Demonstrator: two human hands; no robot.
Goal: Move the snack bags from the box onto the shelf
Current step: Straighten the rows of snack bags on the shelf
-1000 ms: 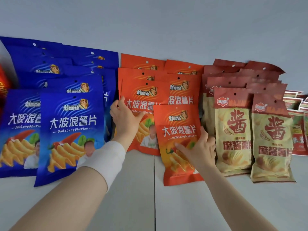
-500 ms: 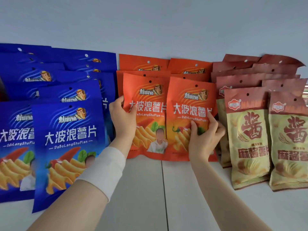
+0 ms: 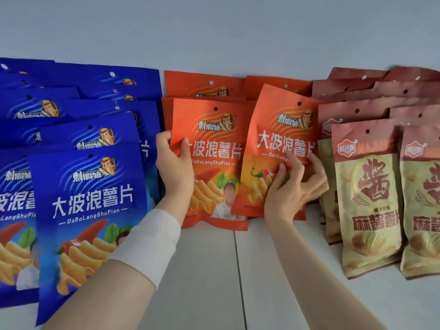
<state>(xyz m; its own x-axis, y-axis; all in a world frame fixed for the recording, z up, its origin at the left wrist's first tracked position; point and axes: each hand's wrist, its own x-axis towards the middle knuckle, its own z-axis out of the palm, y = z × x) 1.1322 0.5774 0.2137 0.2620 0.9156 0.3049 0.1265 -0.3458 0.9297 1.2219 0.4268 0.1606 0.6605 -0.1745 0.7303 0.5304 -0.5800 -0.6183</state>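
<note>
Two orange snack bags stand side by side at the front of the orange rows on the white shelf [image 3: 214,277]. My left hand [image 3: 175,170] pinches the left edge of the left orange bag [image 3: 214,151], thumb on its front. My right hand [image 3: 292,189] is spread over the lower right of the right orange bag [image 3: 283,139], thumb and fingertips touching its front. That bag leans back against the orange bags behind it. No box is in view.
Several blue snack bags [image 3: 90,198] stand in rows on the left, the front ones close to my left forearm. Several tan and maroon bags [image 3: 366,198] fill the right side. A pale back wall [image 3: 214,32] rises behind the rows.
The right orange bag went from lying low in front up and back into line beside the left one. My right hand's fingers have loosened and spread on it. My left hand kept its pinch.
</note>
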